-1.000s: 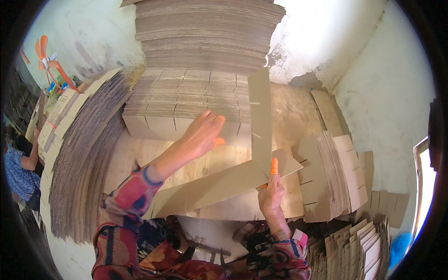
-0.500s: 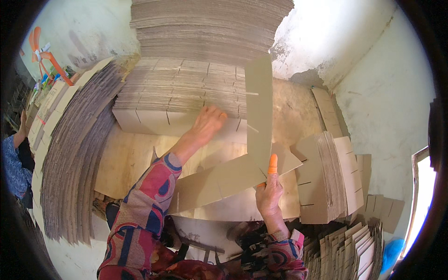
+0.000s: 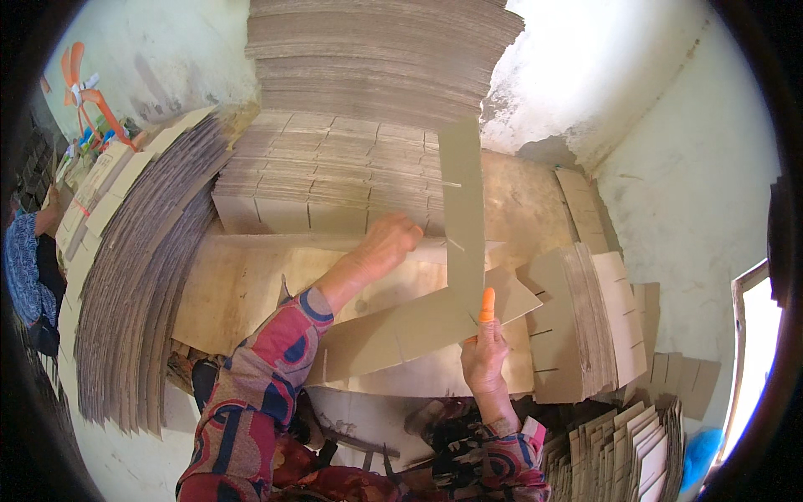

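My left hand (image 3: 386,244) is stretched well out ahead of me, forearm in its patterned red and blue sleeve (image 3: 251,402) rising from the lower edge toward the middle of the view. The palm faces down and the fingers curl loosely over the near edge of the slotted cardboard stack (image 3: 335,180), touching the sheets at its foot; I cannot tell whether they pinch anything. My right hand (image 3: 485,356) sits closer to my body, wrist bent up, thumb side toward the work. An orange rubber cot (image 3: 487,305) covers 1 finger, which points straight up and presses on the cardboard strip (image 3: 418,322); the other fingers are folded beneath its lower edge, gripping it.

That strip is a long, plain brown piece lying slantwise across the worktop (image 3: 226,293), low at my left sleeve and higher at the right, where it ends in a blunt corner. A second upright strip (image 3: 462,209) crosses it at the right end (it stands nearly vertical in the view), and the 2 seem slotted together just above my covered finger. Both are flat, clean-cut and unprinted.

Fanned piles of notched cardboard pieces (image 3: 585,326) lie just right of my right hand, and a tall cardboard stack (image 3: 376,58) rises behind everything.
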Motion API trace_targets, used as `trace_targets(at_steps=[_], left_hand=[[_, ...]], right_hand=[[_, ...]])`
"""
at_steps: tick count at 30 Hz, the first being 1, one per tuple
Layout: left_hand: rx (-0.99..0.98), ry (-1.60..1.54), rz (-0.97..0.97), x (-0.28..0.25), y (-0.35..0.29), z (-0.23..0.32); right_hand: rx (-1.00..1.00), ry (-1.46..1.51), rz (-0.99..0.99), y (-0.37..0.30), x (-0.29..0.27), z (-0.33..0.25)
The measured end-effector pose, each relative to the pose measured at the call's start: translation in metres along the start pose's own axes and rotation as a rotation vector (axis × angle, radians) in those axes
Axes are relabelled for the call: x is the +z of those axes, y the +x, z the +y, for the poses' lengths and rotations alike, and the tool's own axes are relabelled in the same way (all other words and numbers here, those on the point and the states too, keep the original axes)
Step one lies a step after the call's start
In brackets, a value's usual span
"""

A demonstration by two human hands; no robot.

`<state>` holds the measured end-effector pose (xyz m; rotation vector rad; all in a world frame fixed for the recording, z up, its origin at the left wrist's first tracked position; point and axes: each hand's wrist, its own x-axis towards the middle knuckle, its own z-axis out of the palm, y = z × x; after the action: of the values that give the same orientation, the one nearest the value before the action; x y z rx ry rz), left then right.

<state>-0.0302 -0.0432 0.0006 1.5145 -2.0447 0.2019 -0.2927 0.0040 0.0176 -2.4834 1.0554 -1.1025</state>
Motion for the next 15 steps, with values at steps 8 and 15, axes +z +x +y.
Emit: trace_targets(at_steps=[8,15], left_hand=[[0.078,0.021,0.081,-0.002,-0.002,0.017],[0.067,0.082,-0.008,-0.006,0.001,0.009]], right_hand=[[0.023,0.003,-0.015,-0.003,-0.006,0.003],[0.077,-0.012,-0.021,-0.006,-0.01,0.003]])
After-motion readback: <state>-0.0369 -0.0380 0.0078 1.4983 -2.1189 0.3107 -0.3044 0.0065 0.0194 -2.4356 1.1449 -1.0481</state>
